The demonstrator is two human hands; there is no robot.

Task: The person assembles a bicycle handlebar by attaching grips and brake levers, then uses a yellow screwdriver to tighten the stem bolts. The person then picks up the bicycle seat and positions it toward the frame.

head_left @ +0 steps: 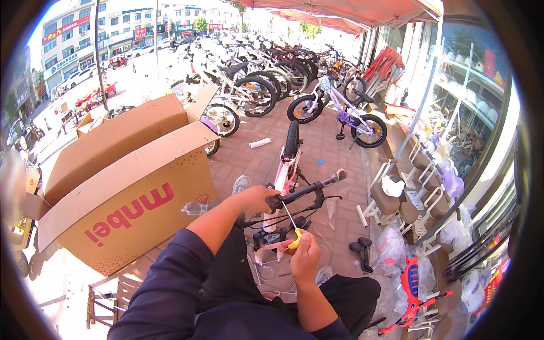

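Note:
My left hand [259,200] is closed around the middle of a black bicycle handlebar [310,191], close to the stem. My right hand [305,256] grips a driver with a yellow handle [296,240]. Its thin metal shaft [290,214] slants up to the stem beside my left fingers; the tip is hidden. The handlebar belongs to a white and pink bicycle [287,170] between my legs, its black-tyred wheel [292,140] pointing away. Clear wrap covers the right end grip [339,175] and the left one [195,208].
A large open cardboard box [141,209] stands on the left. Ahead is a purple bicycle [343,107], with rows of bicycles [260,85] behind. Black pedals [362,249], plastic bags [391,249], a red-blue toy-like piece [412,289] and brown child seats [388,195] lie at right.

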